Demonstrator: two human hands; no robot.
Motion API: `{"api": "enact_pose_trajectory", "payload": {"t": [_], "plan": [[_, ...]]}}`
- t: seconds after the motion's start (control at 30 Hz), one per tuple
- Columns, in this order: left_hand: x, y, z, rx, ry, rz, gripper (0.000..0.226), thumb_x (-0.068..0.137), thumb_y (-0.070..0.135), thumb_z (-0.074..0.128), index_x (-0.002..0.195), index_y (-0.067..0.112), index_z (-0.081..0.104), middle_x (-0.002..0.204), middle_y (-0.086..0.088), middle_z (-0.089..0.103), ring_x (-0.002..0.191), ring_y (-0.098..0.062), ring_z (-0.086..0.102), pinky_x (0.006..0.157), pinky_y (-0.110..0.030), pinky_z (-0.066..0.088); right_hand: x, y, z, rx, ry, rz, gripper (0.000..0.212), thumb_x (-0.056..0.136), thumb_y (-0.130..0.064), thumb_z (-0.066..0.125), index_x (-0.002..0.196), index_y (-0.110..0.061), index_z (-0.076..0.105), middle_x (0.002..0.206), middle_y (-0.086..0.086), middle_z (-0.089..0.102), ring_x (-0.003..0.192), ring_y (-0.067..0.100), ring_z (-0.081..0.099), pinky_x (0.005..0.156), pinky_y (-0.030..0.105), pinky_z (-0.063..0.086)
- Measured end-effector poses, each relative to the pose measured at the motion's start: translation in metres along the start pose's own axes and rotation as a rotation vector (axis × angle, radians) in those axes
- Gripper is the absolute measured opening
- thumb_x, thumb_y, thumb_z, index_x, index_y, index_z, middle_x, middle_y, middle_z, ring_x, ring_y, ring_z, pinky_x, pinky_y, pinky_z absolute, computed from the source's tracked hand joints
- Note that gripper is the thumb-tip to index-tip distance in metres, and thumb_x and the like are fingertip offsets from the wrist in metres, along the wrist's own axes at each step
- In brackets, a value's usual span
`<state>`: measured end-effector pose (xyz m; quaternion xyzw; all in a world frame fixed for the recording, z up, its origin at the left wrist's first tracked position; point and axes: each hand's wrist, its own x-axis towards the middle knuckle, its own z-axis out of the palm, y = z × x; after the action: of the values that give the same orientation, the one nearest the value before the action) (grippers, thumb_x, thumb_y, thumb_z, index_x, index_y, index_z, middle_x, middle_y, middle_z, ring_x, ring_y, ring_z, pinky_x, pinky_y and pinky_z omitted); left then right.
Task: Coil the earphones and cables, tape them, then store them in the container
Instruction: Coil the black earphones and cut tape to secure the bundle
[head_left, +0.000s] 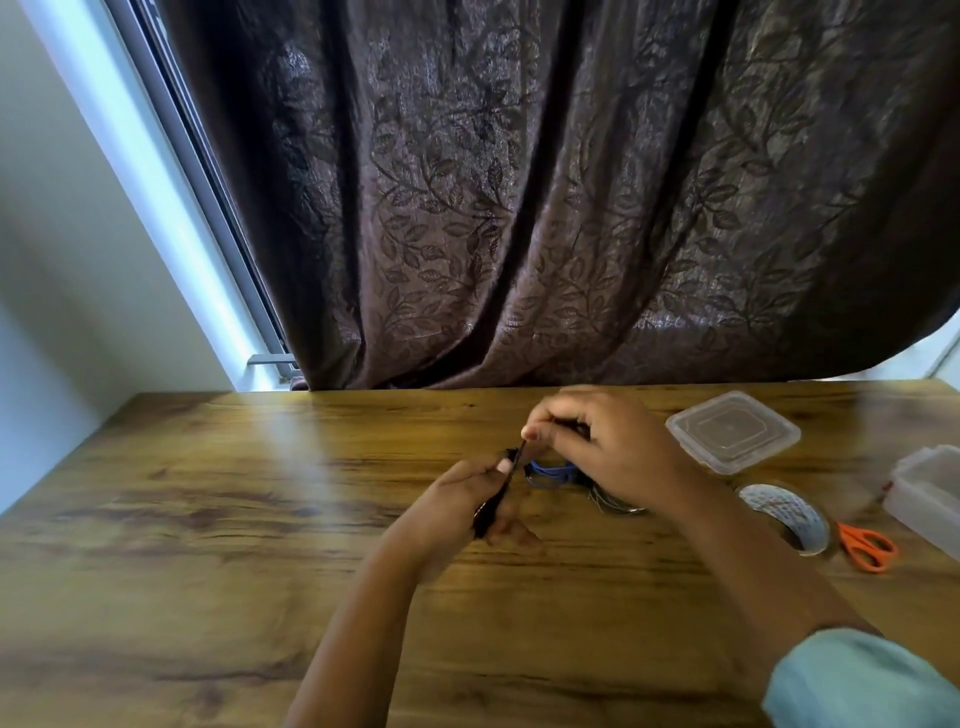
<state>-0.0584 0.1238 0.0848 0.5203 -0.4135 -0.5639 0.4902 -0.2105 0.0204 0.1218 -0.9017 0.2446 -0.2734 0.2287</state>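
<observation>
One wide worktop (208, 519), and over its middle the left hand (457, 514) has fingers curled round a black cable bundle (491, 512) while the right hand (602, 447) pinches its upper end, a blue cable (550, 474) lying just behind them.

Container (927, 493) at right edge cut off by the frame, blue cable (550, 474) at centre half hidden behind right hand (597, 441), thin pale wires (618, 505) under that wrist blurred, black cable (488, 514) in left hand (457, 512) smeared, sleeve (857, 680) cropped lower right
</observation>
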Motion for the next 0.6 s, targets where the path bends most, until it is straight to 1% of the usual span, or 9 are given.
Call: {"api": "enact_pose_trajectory", "payload": {"t": [0.07, 0.13, 0.2, 0.3, 0.33, 0.4, 0.43, 0.53, 0.6], "plan": [[-0.003, 0.002, 0.002, -0.164, -0.088, 0.042, 0.031, 0.099, 0.024, 0.036, 0.112, 0.009, 0.060, 0.048, -0.002, 0.037, 0.049, -0.022, 0.051, 0.072, -0.036, 0.054, 0.007, 0.004, -0.001, 0.121, 0.059, -0.012, 0.008, 0.088, -0.029, 0.064, 0.086, -0.028, 0.072, 0.081, -0.013, 0.067, 0.074, 0.005, 0.061, 0.063, 0.025, 0.049], [-0.001, 0.004, 0.002, -0.297, -0.173, 0.094, 0.032, 0.093, 0.030, 0.040, 0.102, 0.008, 0.062, 0.042, 0.002, 0.035, 0.042, -0.020, 0.049, 0.077, -0.040, 0.053, 0.011, 0.006, 0.002, 0.216, 0.129, 0.005, 0.010, 0.086, -0.027, 0.067, 0.080, -0.034, 0.070, 0.077, -0.009, 0.069, 0.069, 0.009, 0.062, 0.062, 0.031, 0.050], [0.001, 0.004, 0.003, -0.419, -0.227, 0.121, 0.028, 0.093, 0.028, 0.038, 0.093, 0.009, 0.059, 0.038, 0.005, 0.035, 0.036, -0.014, 0.046, 0.087, -0.047, 0.051, 0.011, 0.006, 0.009, 0.300, 0.157, 0.046, 0.011, 0.087, -0.031, 0.066, 0.077, -0.037, 0.067, 0.076, -0.003, 0.070, 0.068, 0.017, 0.063, 0.065, 0.042, 0.051], [0.002, 0.001, 0.006, -0.558, -0.254, 0.148, 0.025, 0.093, 0.026, 0.038, 0.092, 0.009, 0.057, 0.035, 0.006, 0.036, 0.033, -0.010, 0.043, 0.084, -0.044, 0.054, 0.010, 0.006, 0.025, 0.459, 0.152, 0.105, 0.014, 0.087, -0.040, 0.061, 0.077, -0.032, 0.069, 0.074, -0.006, 0.069, 0.073, 0.026, 0.064, 0.071, 0.050, 0.052], [0.002, 0.000, 0.007, -0.603, -0.263, 0.159, 0.026, 0.093, 0.026, 0.039, 0.093, 0.008, 0.058, 0.035, 0.006, 0.037, 0.032, -0.009, 0.044, 0.082, -0.043, 0.055, 0.009, 0.006, 0.030, 0.513, 0.161, 0.142, 0.015, 0.089, -0.034, 0.060, 0.077, -0.031, 0.069, 0.071, -0.010, 0.068, 0.072, 0.021, 0.063, 0.070, 0.045, 0.052], [0.003, -0.002, 0.008, -0.675, -0.270, 0.176, 0.030, 0.093, 0.026, 0.039, 0.097, 0.008, 0.062, 0.036, 0.005, 0.039, 0.033, -0.008, 0.045, 0.079, -0.041, 0.056, 0.004, 0.002, 0.040, 0.658, 0.157, 0.241, 0.019, 0.094, -0.017, 0.056, 0.081, -0.025, 0.068, 0.064, -0.017, 0.064, 0.065, 0.001, 0.059, 0.063, 0.024, 0.048], [0.004, -0.004, 0.008, -0.697, -0.257, 0.181, 0.032, 0.093, 0.025, 0.039, 0.099, 0.008, 0.065, 0.037, 0.005, 0.039, 0.033, -0.008, 0.045, 0.079, -0.041, 0.057, 0.001, -0.001, 0.043, 0.743, 0.144, 0.292, 0.019, 0.095, -0.013, 0.054, 0.085, -0.021, 0.069, 0.062, -0.017, 0.062, 0.060, -0.003, 0.056, 0.058, 0.016, 0.044], [0.006, -0.007, 0.007, -0.718, -0.215, 0.207, 0.037, 0.095, 0.024, 0.037, 0.115, 0.009, 0.064, 0.040, 0.005, 0.039, 0.036, -0.007, 0.045, 0.078, -0.038, 0.056, -0.008, -0.005, 0.051, 0.983, 0.081, 0.452, 0.021, 0.098, -0.017, 0.049, 0.097, -0.014, 0.070, 0.064, -0.003, 0.056, 0.049, 0.005, 0.045, 0.042, 0.016, 0.034], [0.007, -0.008, 0.007, -0.711, -0.208, 0.213, 0.041, 0.093, 0.025, 0.039, 0.127, 0.013, 0.058, 0.042, 0.005, 0.039, 0.038, -0.006, 0.045, 0.081, -0.036, 0.056, -0.011, -0.006, 0.053, 1.120, 0.048, 0.526, 0.027, 0.099, -0.025, 0.045, 0.104, -0.013, 0.068, 0.063, -0.004, 0.057, 0.049, 0.007, 0.041, 0.042, 0.018, 0.032]]}}
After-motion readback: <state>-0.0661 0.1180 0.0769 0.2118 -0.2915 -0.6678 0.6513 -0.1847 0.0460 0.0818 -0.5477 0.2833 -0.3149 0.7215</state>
